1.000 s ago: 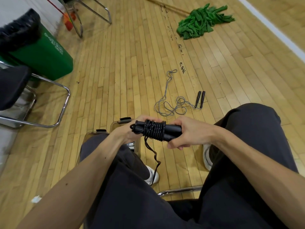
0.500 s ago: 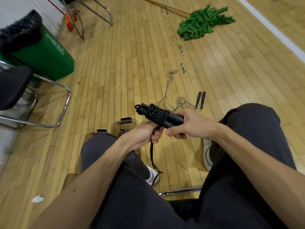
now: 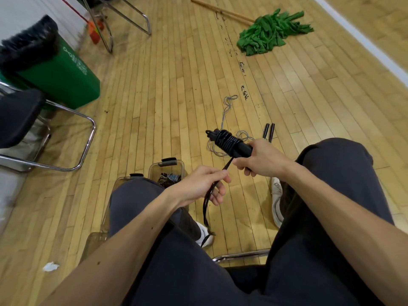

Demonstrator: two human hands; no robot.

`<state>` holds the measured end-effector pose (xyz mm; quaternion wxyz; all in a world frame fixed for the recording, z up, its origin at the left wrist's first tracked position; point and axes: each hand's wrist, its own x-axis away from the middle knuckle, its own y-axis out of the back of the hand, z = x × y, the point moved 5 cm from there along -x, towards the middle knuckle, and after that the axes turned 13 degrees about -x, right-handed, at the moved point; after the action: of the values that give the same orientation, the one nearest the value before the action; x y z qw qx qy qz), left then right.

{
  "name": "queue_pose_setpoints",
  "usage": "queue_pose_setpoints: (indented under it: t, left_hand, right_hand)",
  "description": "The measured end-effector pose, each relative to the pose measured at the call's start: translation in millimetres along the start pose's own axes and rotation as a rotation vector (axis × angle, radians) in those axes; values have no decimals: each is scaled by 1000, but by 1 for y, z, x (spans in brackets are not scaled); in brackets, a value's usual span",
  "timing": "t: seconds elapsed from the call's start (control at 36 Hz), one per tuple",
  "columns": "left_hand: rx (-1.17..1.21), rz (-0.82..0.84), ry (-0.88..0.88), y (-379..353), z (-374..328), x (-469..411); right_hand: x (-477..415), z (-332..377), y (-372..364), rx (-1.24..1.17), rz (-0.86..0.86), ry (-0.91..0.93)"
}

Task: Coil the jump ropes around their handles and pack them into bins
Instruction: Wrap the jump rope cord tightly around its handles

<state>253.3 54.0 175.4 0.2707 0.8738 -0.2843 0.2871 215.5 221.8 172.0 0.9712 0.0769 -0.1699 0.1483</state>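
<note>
The black rope (image 3: 227, 141) is in the centre of the frame, most of it wound around its handles (image 3: 244, 150). The right hand (image 3: 262, 161) grips the handles with curled fingers. The left hand (image 3: 203, 186), a little lower, pinches the loose tail, which hangs toward a white shoe (image 3: 205, 237). Clear bins (image 3: 154, 171) stand just left of that hand. Behind, a grey rope (image 3: 226, 115) lies on the floor (image 3: 165, 96); a green mop (image 3: 269, 34) is upper right.

Single view. The head camera sits above a seated person and faces forward and steeply down, over both thighs to the wooden floor (image 3: 165, 96). Wide-angle lens; boards fan outward. Close to the lens, at frame centre: left hand (image 3: 198, 186) and right hand (image 3: 262, 160) holding the jump rope (image 3: 227, 142). Farthest: green mop (image 3: 269, 34) at 1 o'clock, green bin (image 3: 66, 74) at 10 o'clock.
</note>
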Motion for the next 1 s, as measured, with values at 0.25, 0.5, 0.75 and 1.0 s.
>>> queue_pose_setpoints:
  t: [0.25, 0.5, 0.75, 1.0]
  left_hand:
    - [-812, -338, -137, 19, -23, 21]
    - [-1489, -407, -325, 26, -84, 44]
    - [-1675, -293, -454, 36, -136, 46]
    - [-1726, -273, -530, 38, -169, 25]
  right_hand:
    - [-5, -4, 10, -10, -62, -30]
    - [0, -4, -8, -54, 57, -79]
    - [8, 0, -16, -127, 139, -86]
    - [15, 3, -32, -124, 240, -42]
